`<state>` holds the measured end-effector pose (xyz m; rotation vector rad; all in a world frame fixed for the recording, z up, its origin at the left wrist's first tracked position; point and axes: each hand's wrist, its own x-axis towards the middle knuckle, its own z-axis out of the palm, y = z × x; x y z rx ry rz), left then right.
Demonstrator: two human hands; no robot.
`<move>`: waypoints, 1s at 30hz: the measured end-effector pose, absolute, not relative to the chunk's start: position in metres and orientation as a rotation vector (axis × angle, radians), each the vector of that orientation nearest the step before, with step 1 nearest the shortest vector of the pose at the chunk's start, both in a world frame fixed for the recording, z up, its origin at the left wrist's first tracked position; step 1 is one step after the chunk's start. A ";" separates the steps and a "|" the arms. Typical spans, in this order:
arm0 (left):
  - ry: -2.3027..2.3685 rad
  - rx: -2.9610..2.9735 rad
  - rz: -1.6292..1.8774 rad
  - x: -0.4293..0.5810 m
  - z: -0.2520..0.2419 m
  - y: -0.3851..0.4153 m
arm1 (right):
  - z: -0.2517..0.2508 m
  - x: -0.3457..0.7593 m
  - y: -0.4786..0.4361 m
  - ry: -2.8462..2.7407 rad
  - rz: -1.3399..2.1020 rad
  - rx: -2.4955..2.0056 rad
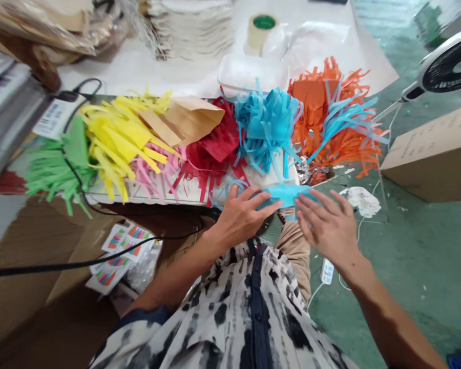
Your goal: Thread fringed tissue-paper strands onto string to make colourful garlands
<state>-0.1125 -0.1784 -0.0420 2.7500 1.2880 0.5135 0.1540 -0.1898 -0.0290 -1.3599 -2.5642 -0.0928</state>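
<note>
While I'm monitoring via the head cam, the L hand [240,219] is pressing down on a blue paper piece [286,195], fingers extended, not clenched. The R hand [326,225] is working at the piece's other end, fingers spread and released; I can't tell if its tips are touching. Current step: both hands are flattening the piece above the lap, just in front of a white tray [138,195]. Tray is carrying fringed paper bunches: blue [267,128], red [211,138], yellow [119,138], green [54,164], orange [315,102]. Brown paper [188,120] is lying on the yellow and red bunches.
</note>
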 end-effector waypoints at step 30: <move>1.282 2.748 0.802 -0.100 -0.041 -0.194 | -0.043 0.124 -0.206 -2.481 -0.210 -1.486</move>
